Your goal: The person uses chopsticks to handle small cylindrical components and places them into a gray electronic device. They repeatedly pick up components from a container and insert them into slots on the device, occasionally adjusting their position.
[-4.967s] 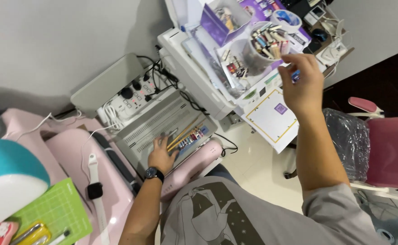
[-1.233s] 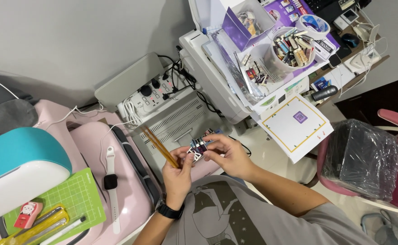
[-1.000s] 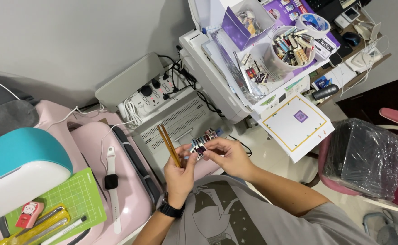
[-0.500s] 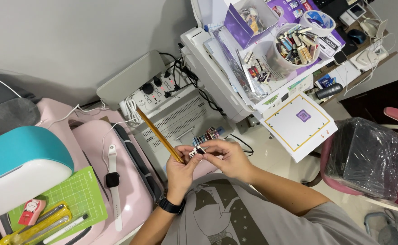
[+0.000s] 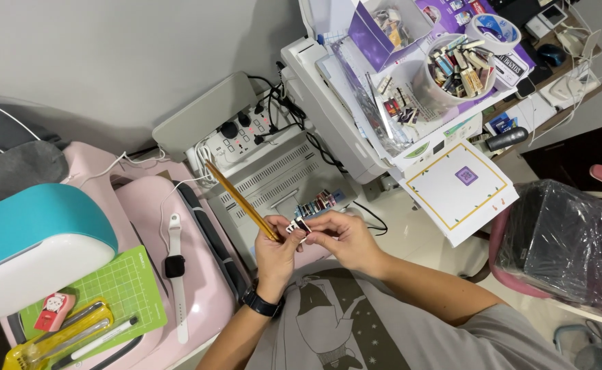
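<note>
Fingers [image 5: 299,230] of both hands pinch a tiny black-and-white piece [image 5: 297,225] between them, held just above the person's lap at the centre of the scene. The left hand [image 5: 277,250], a black watch at its wrist, also grips a pair of long yellow sticks [image 5: 241,199] that slant up and away to the left. The right hand [image 5: 342,240] closes in from the right, its thumb and forefinger pressed on the small piece.

Just beyond the hands, a row of small coloured pieces [image 5: 316,203] rests on a grey ribbed machine [image 5: 273,183], with a white power strip [image 5: 243,136] full of plugs behind it. Farther right, a white round tub [image 5: 455,65] packed with small items stands on a crowded table [image 5: 328,103], and a white card with a yellow border [image 5: 460,186] hangs off its near edge. To the left lie a white smartwatch [image 5: 174,267] on a pink case [image 5: 143,226], a green gridded cutting mat [image 5: 119,298] and a teal-and-white rounded machine [image 5: 30,243]. A black object wrapped in clear plastic [image 5: 561,240] sits on a pink chair at far right.
</note>
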